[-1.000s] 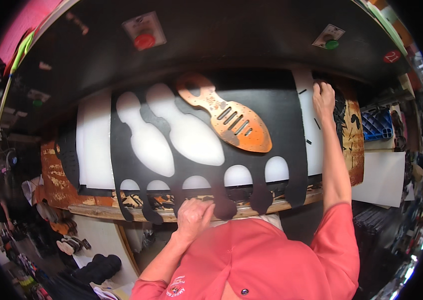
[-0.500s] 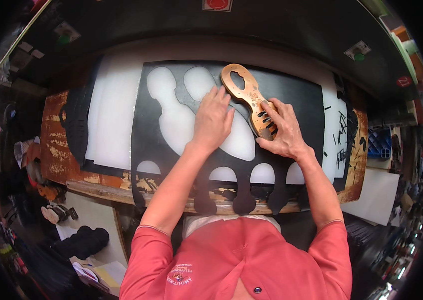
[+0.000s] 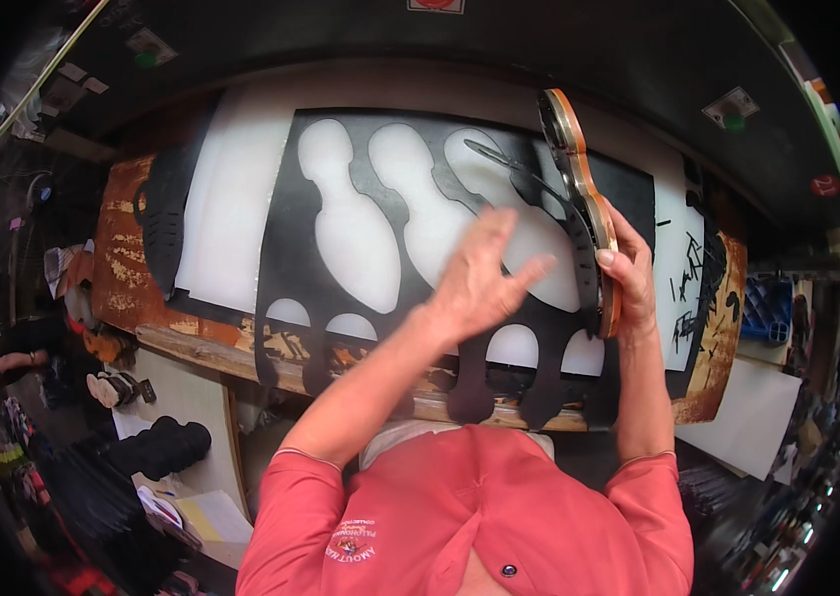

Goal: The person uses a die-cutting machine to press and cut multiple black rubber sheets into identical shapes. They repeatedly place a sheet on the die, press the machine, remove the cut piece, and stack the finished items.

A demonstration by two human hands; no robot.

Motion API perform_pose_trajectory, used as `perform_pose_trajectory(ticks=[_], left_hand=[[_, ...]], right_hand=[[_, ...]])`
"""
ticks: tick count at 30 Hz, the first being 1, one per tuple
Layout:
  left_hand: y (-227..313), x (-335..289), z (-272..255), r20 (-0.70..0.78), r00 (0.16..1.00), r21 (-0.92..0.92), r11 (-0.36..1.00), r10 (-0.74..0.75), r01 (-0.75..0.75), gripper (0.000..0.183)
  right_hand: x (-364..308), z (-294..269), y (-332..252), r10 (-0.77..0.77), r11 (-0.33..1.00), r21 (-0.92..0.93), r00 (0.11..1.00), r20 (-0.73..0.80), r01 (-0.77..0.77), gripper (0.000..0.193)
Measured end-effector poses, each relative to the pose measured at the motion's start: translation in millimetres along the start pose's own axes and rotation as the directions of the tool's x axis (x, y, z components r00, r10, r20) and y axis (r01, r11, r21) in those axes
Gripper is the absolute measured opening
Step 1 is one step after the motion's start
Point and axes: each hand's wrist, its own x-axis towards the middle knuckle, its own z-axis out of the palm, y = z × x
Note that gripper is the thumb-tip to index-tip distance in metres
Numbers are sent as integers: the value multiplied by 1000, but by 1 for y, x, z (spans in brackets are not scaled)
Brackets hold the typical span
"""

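My right hand (image 3: 629,273) grips a shoe-shaped cutting die (image 3: 579,174) by its lower end, thumb on the near side, and holds it up on edge over the sheet. Against the die's underside is a black cut piece (image 3: 584,263); a thin strip of it with a loop (image 3: 504,157) sticks out to the left. My left hand (image 3: 485,273), blurred, hovers left of the die with thumb and fingers apart and nothing in it. Below lies a black sheet (image 3: 276,223) with several sole-shaped holes, the white board (image 3: 355,238) showing through.
A wooden ledge (image 3: 197,353) runs along the near edge. Black scraps (image 3: 688,263) lie on the white surface at right. A stack of black pieces (image 3: 164,233) is at left. The dark machine beam (image 3: 360,50) overhangs the far side.
My right hand has lifted the die off the sheet and tipped it on edge, uncovering another hole. My left hand has moved right and nearer to me.
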Motion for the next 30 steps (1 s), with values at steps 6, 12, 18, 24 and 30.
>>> perform_pose_trajectory(ticks=[6, 12, 18, 24, 30], left_hand=[[47, -28, 33, 169, 983, -445, 895, 74, 9, 87], [4, -43, 1, 21, 970, -458, 860, -244, 227, 32], [-46, -46, -61, -213, 941, -397, 903, -262, 162, 34], [-60, -60, -56, -394, 879, -216, 957, -268, 195, 31], [-54, -61, -55, -397, 895, -258, 961, -201, 101, 28]], right_hand=[[-38, 34, 14, 26, 975, 220, 988, -153, 9, 81], [-64, 10, 6, 82, 853, 521, 991, -102, -17, 79], [-100, -49, -65, -183, 731, 626, 962, -205, 272, 91], [-86, -97, -30, -160, -11, 982, 969, -190, 191, 73], [-93, -108, -2, 56, 570, 780, 936, -349, 256, 56]])
